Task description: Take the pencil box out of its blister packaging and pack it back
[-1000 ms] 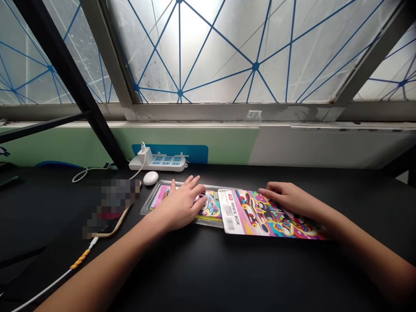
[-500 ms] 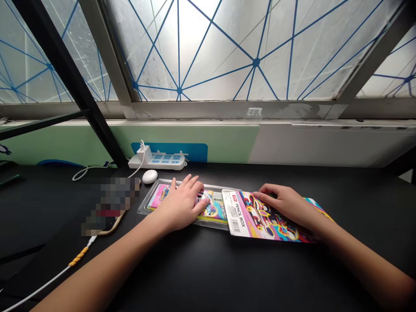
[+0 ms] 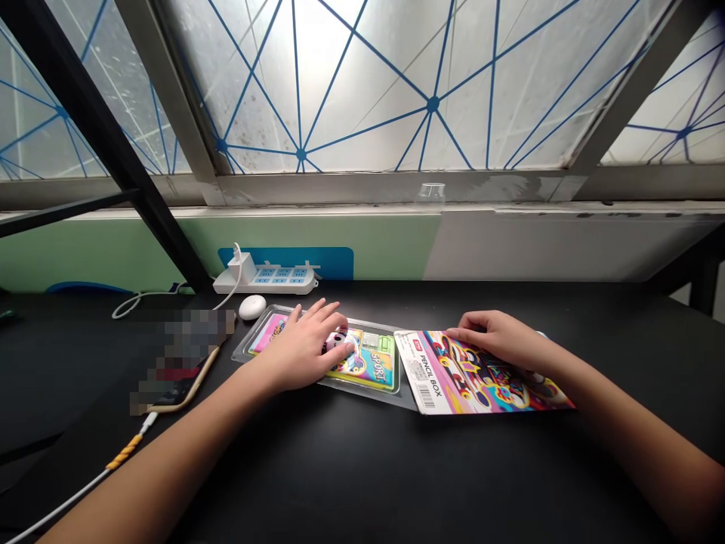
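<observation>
While the left hand (image 3: 300, 351) lies palm-down on a clear plastic blister tray (image 3: 249, 349), fingers spread and closed around nothing, the entry runs as follows. Item one: a multicoloured pencil box (image 3: 368, 364) marked "SPORT", seated in the tray, its left part under that hand. Item two: a printed "PENCIL BOX" card (image 3: 470, 381), barcode showing, lying just right of the tray with its edge at the tray's corner; the right hand (image 3: 498, 338) rests on it, fingers lightly curled, not gripping. Both lie on a black tabletop (image 3: 396, 468). Beyond the tray: a white oval object (image 3: 252, 307), just behind its left corner; a white power strip (image 3: 263, 279) with a plugged-in charger (image 3: 241, 267), farther back. Left of the tray: a gold-edged phone (image 3: 175, 378), partly blurred, with a white cable (image 3: 73, 502) running from it toward the near edge. Behind everything: a frosted window (image 3: 362, 83) crossed by blue lines.
</observation>
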Action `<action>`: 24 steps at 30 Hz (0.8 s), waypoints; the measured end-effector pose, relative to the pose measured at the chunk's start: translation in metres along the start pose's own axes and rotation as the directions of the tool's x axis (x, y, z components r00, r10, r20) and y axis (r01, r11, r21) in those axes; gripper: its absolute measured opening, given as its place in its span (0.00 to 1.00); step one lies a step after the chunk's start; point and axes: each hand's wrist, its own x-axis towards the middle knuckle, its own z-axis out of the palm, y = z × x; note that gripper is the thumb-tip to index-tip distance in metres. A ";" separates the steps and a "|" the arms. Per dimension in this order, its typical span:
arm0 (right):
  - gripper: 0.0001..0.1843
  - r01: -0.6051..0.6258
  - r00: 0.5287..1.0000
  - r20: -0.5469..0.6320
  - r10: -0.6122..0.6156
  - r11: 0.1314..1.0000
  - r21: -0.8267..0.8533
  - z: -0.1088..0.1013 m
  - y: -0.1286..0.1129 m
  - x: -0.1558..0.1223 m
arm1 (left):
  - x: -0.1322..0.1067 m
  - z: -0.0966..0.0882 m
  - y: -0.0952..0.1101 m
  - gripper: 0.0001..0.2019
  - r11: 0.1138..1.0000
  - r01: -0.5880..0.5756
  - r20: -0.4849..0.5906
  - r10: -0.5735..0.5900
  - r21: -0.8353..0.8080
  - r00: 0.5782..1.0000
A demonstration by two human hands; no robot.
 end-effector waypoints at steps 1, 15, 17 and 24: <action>0.28 -0.003 1.000 0.005 0.003 1.000 0.006 -0.001 -0.001 -0.001 | 0.000 0.000 -0.001 0.20 1.000 -0.005 0.004 0.005 -0.003 1.000; 0.30 -0.021 0.999 -0.037 0.023 0.999 0.034 -0.004 -0.009 -0.006 | 0.001 -0.001 0.001 0.20 1.000 0.023 0.004 -0.023 -0.008 1.000; 0.31 -0.041 0.998 -0.038 0.043 0.999 0.032 -0.005 -0.010 -0.007 | 0.001 -0.001 0.000 0.20 1.000 0.021 0.004 -0.021 -0.010 1.000; 0.29 -0.061 0.996 -0.075 0.055 0.995 -0.076 -0.008 -0.006 -0.007 | 0.000 0.000 -0.002 0.21 1.000 0.024 0.000 -0.024 -0.011 1.000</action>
